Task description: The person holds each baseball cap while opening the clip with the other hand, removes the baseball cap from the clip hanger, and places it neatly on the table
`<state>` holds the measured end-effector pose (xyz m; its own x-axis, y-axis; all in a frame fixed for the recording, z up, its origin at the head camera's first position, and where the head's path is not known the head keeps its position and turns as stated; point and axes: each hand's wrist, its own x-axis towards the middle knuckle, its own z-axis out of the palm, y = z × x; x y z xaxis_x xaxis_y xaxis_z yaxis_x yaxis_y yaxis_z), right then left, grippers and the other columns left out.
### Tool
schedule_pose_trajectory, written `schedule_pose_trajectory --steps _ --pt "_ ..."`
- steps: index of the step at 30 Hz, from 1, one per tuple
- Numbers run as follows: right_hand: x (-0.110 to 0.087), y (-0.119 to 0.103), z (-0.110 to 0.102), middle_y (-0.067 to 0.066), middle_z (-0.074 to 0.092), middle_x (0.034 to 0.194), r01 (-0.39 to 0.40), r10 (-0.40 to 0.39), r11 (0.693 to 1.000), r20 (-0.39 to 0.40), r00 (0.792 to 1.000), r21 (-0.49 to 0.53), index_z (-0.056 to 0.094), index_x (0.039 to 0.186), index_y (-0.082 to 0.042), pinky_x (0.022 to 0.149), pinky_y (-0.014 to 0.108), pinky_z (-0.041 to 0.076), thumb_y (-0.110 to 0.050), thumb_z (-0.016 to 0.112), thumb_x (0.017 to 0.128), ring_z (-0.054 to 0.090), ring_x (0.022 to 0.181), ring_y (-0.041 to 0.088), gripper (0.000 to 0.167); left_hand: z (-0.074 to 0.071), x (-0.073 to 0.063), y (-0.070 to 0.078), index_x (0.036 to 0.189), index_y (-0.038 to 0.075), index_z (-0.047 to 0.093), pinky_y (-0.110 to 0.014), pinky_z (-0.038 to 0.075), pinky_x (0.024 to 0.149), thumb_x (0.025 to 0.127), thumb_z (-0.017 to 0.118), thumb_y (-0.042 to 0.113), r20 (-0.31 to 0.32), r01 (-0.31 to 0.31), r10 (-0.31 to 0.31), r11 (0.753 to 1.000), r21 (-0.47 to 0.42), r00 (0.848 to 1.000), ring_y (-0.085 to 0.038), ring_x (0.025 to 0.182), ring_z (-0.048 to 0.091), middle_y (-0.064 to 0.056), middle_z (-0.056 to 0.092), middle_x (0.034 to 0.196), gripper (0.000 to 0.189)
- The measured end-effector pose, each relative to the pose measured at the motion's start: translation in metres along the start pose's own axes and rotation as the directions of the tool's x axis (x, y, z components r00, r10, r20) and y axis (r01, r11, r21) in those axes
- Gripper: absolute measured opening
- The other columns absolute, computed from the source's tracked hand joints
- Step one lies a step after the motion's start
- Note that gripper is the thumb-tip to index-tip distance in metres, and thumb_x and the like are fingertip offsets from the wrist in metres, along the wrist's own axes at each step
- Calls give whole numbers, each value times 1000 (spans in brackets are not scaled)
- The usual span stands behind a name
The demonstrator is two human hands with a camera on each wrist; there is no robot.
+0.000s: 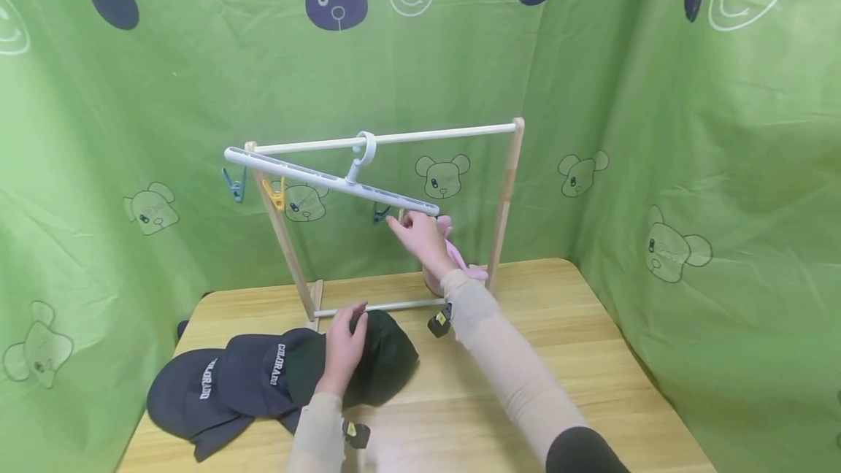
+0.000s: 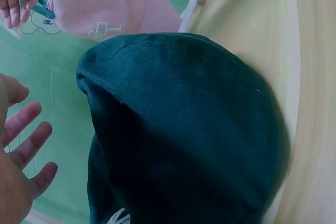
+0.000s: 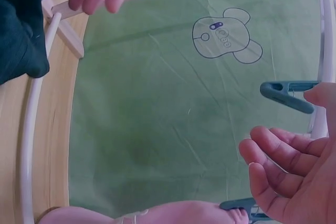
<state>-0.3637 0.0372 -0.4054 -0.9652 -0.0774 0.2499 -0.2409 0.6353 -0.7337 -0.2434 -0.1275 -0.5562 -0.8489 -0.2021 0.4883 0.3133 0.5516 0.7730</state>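
Observation:
A white hanger (image 1: 315, 179) hooks over the rack's top rod, its right end tilted down. Close to that low end is my right hand (image 1: 420, 236), fingers loosely bent with nothing between them. Its thumb is beside a teal clip (image 3: 287, 95); whether they touch, I cannot tell. A second teal clip (image 3: 245, 205) pinches the edge of a pink cap (image 2: 100, 6), which hangs mostly behind my right arm in the head view. My left hand (image 1: 344, 345) is at a dark green cap (image 1: 388, 360), fingers spread and not gripping it.
Two navy caps (image 1: 187, 393) with white lettering lie overlapped at the table's left. The wooden rack (image 1: 506, 203) stands at the back of the table (image 1: 591, 378). A blue clip (image 1: 235, 185) and a yellow clip (image 1: 276, 195) hang from the hanger's left part. Green printed cloth surrounds the table.

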Motion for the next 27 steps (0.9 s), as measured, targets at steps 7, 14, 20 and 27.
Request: schedule_pose_trajectory --steps 7,14,20,27 --pt "-4 14 -5 3 57 74 34 -33 997 -17 999 75 60 82 -12 61 28 44 -50 57 93 50 65 17 39 6 5 7 113 4 69 -48 53 91 90 64 5 1 -20 20 1000 -16 1000 -30 101 67 -14 70 107 23" --pt "-6 28 -9 5 62 77 36 -34 998 -56 998 46 63 80 -12 59 28 47 -50 59 91 54 65 18 40 16 12 12 113 4 69 -47 52 92 92 63 7 7 -35 35 999 -19 999 -30 101 67 -14 71 107 22" --pt "-4 38 -13 6 64 77 12 -13 1000 -81 997 -11 64 82 -10 61 29 49 -52 59 91 58 65 20 43 22 16 16 115 5 69 -47 50 96 92 64 8 20 -21 22 999 -35 1000 -30 104 65 -14 70 109 24" --pt "-4 50 -19 6 65 75 2 -2 1000 -147 989 -1 62 83 -11 58 27 46 -49 58 92 56 64 20 40 27 19 21 117 6 68 -48 50 97 92 63 9 41 -13 15 999 -51 999 -31 107 64 -14 69 111 25"
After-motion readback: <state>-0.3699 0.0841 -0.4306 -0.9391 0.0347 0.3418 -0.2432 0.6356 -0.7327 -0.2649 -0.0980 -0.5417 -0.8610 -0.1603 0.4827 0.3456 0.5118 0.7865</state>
